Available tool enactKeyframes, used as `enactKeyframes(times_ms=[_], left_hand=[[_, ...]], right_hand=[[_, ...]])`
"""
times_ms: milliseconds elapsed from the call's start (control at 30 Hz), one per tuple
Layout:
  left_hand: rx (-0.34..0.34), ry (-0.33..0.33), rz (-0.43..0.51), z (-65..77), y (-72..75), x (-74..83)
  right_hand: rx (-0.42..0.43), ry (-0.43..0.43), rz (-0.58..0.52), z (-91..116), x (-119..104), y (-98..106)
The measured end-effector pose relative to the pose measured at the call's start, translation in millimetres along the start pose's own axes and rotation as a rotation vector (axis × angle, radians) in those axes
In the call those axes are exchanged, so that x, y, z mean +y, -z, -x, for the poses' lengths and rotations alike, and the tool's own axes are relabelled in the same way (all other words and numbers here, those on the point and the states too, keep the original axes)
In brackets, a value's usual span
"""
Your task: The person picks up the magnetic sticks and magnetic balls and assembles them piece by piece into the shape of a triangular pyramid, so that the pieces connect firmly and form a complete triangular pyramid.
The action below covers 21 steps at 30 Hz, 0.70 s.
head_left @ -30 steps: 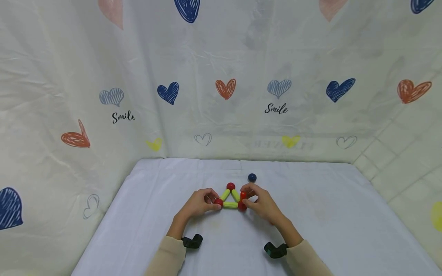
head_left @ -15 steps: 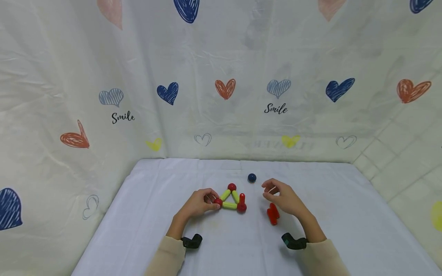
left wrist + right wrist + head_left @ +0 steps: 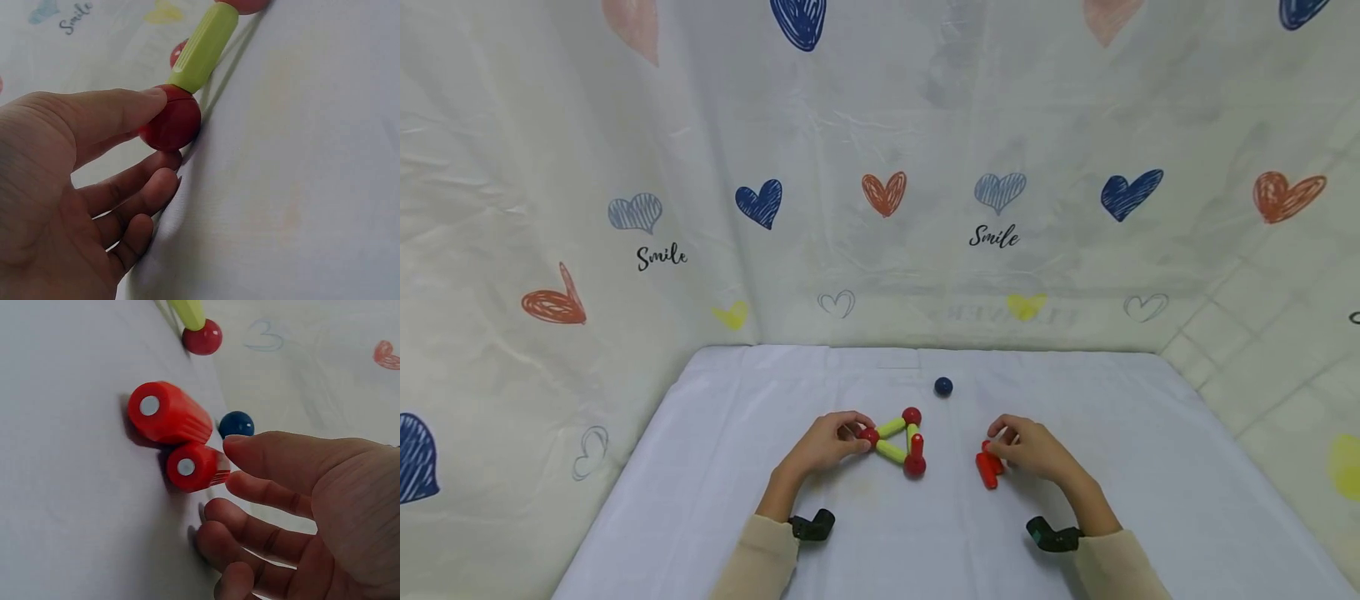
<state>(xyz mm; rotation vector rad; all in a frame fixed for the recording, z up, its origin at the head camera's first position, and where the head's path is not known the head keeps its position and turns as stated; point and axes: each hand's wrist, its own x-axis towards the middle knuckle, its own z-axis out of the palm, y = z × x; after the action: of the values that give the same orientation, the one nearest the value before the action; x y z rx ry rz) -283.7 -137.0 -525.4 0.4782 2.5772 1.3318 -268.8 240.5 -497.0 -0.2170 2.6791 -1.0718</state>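
My left hand (image 3: 829, 442) pinches a red ball (image 3: 172, 122) at the left corner of a flat triangle made of three yellow-green magnetic rods (image 3: 891, 452) and red balls. From the triangle's near right red ball (image 3: 914, 467), a red rod (image 3: 917, 445) stands up. Two loose red magnetic rods (image 3: 169, 412) lie side by side on the cloth, pale discs in their ends. Over them is my right hand (image 3: 1036, 450), thumb and index finger spread at the far end of the lower rod (image 3: 190, 467) in the right wrist view.
A dark blue ball (image 3: 943, 386) lies beyond the triangle. White cloth (image 3: 760, 392) covers the table, and a pale curtain (image 3: 880, 275) printed with hearts hangs behind its far edge. Each wrist wears a black camera (image 3: 812, 526).
My right hand has left the upright red rod and moved right, then down to the loose red rods. The triangle has turned clockwise about its left ball, still held by my left hand.
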Motion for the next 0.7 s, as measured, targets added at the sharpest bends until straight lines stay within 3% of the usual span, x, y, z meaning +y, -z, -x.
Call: enactKeyframes(times_ms=[400, 700], left_hand=[[-0.012, -0.014, -0.009, 0.7, -0.2, -0.9], [0.022, -0.01, -0.032, -0.4, -3.0, -1.4]], right_hand=[[0.031, -0.036, 0.056, 1.7, 4.4, 7.9], [0.025, -0.058, 0.069, -1.4, 5.1, 4.6]])
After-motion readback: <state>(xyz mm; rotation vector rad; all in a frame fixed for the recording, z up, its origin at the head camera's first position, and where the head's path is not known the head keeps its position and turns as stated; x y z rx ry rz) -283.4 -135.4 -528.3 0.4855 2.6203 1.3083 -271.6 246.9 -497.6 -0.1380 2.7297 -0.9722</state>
